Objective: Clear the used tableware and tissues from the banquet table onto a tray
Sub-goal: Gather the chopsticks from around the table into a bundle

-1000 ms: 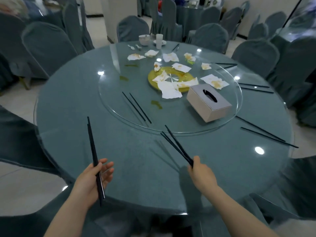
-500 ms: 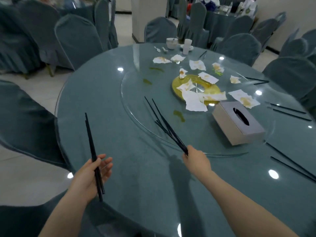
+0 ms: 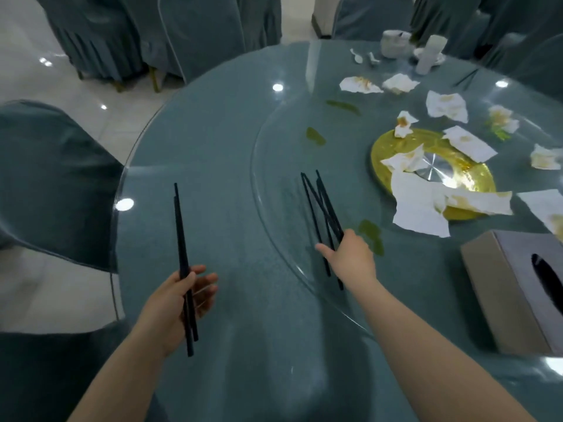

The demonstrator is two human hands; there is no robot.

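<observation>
Head view of a round bench covered in grey-blue cloth under glass, with a glass turntable as the landmark. The left hand, off the turntable's near-left rim, is clamped on a pair of black chopsticks that stand nearly upright, the fingers partly spread beside them. The right hand, over the turntable's near rim, is closed around a bundle of black chopsticks whose tips fan out toward the turntable's centre; how many are gripped cannot be told. On the turntable lie a gold plate at the centre, stained tissues over and around the plate, and green smears left of it. A tissue box sits on the turntable's near-right edge. Beyond the turntable's far rim stand a white bowl, a white cup and small spoons. Covered chairs surround the bench.
</observation>
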